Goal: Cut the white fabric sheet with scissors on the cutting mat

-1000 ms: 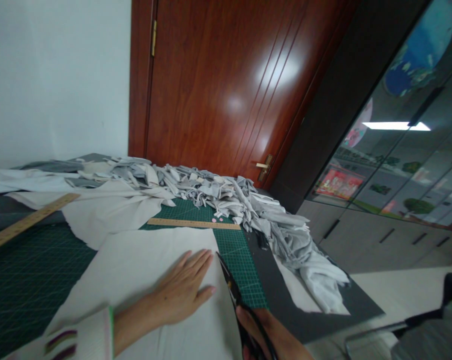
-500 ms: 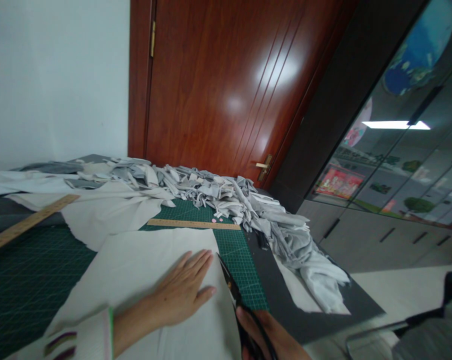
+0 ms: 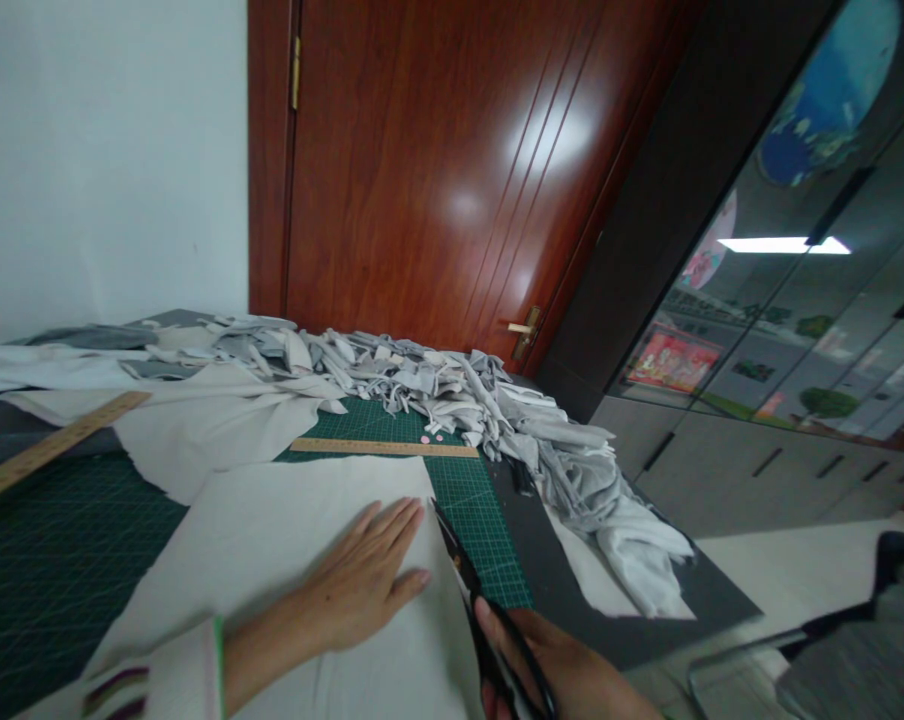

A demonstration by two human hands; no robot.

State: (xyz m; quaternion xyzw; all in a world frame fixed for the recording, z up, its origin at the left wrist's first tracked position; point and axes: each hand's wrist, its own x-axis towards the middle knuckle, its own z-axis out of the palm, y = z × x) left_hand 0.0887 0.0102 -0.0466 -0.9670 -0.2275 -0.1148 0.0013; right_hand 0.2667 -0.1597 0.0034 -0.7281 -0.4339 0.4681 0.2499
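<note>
No bin, box or tray in view; loose goods only, spread on a dark green gridded cutting mat (image 3: 62, 560) over a dark grey table (image 3: 572, 610).

Flat on the mat's near-right part: a large off-white sheet of cloth (image 3: 272, 530), its right edge running close to the mat's right edge. Pressed palm-down on that sheet near its right edge: left hand (image 3: 362, 580), fingers straight and slightly spread, pointing toward the far edge, gripping nothing, thumb tucked out to the right. Striped white cuff with a green band (image 3: 159, 675) at the near edge.

Just right of the left hand's fingertips: black-handled scissors (image 3: 471, 600), blades lying along the sheet's right edge, tips pointing to the far side, handles near. Wrapped through the handle loops at the near-right corner: right hand (image 3: 564, 675), closed around the scissors, partly cut off by the frame's bottom edge. Blade gap too dark to judge.

Beyond the sheet, crosswise toward the mat's far edge: a short wooden ruler (image 3: 384, 447), with small pink dots just past it. At the left edge: a long wooden ruler (image 3: 47, 450), slanted. Along the far edge and right edge: a heap of grey and white fabric scraps (image 3: 497, 410), spilling toward the table's right corner.
</note>
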